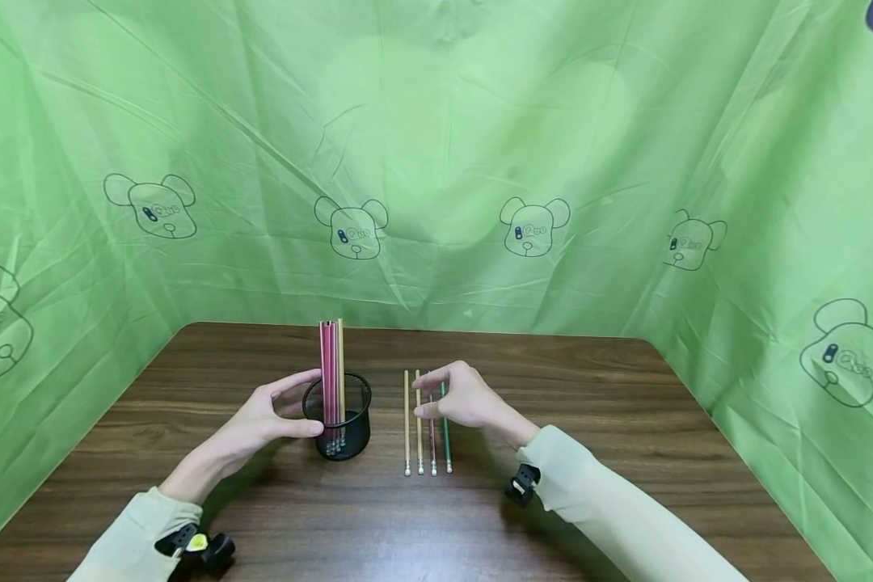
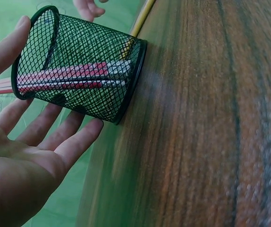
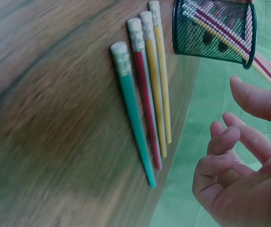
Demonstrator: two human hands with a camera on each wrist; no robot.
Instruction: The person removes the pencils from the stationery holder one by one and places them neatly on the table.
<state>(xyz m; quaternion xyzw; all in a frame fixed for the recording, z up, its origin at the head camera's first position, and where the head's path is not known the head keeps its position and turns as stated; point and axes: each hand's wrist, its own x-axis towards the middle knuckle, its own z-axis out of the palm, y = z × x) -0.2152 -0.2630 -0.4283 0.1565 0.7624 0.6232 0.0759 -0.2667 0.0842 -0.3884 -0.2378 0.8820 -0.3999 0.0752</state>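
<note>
Four loose pencils point(image 3: 156, 99) flat on the table point(image 1: 298, 521), beside the mesh cup point(image 2: 86, 52): probably light, stiff, prone to rolling; pinch mid-shaft. Above, right hand point(image 1: 464, 396), thumb and fingers apart. Curled round the cup, left hand point(image 1: 265, 416), firmness unclear.

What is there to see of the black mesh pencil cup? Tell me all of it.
The black mesh pencil cup is round, open-topped and metal-looking, with a smooth rim and a base band. It stands upright on the wood-grained tabletop, left of the row of four pencils in the head view. Reddish and yellow pencils stand inside, eraser ends down. The left hand curves around its side.
</note>
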